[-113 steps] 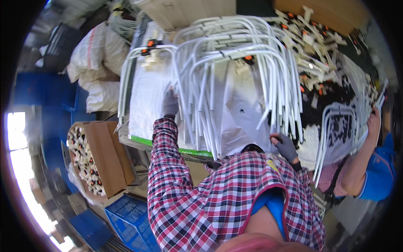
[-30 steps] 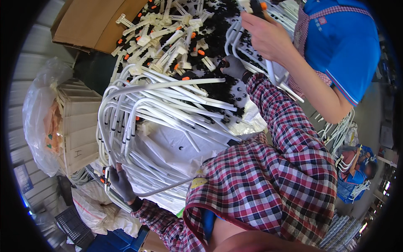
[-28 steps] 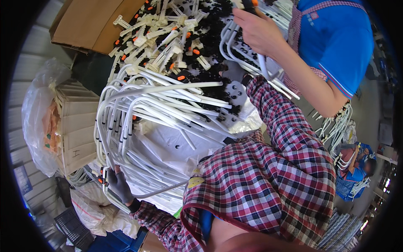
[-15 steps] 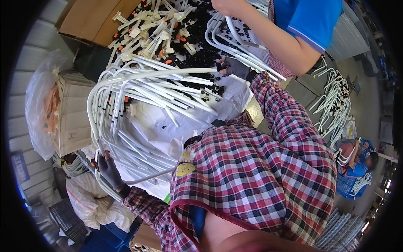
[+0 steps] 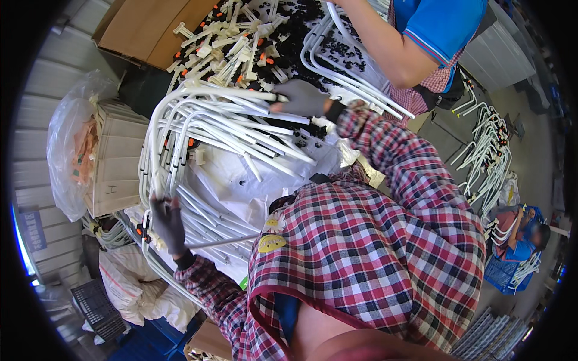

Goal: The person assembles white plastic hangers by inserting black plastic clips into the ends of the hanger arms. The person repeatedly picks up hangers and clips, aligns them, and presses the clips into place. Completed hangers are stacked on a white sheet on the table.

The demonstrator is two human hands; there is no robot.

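Note:
A bent white tube (image 5: 208, 91) lies uppermost, curving over a heap of similar white tubes (image 5: 235, 133). My left hand (image 5: 168, 227), in a grey glove with bare fingertips, is closed around its lower leg. At the tube's other end is my right hand (image 5: 303, 98), gloved alike and slightly blurred. Its fingers are pinched together at the tube's tip; a small dark piece seems to be there, but I cannot make it out. Small black parts (image 5: 293, 53) lie scattered beyond this hand, beside a pile of cream plastic pieces (image 5: 232, 57) with orange bits.
Across the table, a co-worker's arm (image 5: 382, 51) in a blue sleeve is above more bent tubes (image 5: 337, 72). A cardboard box (image 5: 144, 30) stands at the far left, above a pale carton (image 5: 120, 159) with a plastic bag. White sacks (image 5: 135, 289) lie lower left.
My right hand has moved left from the loose black parts to the tube's end. The left hand has shifted slightly right and up with the tube.

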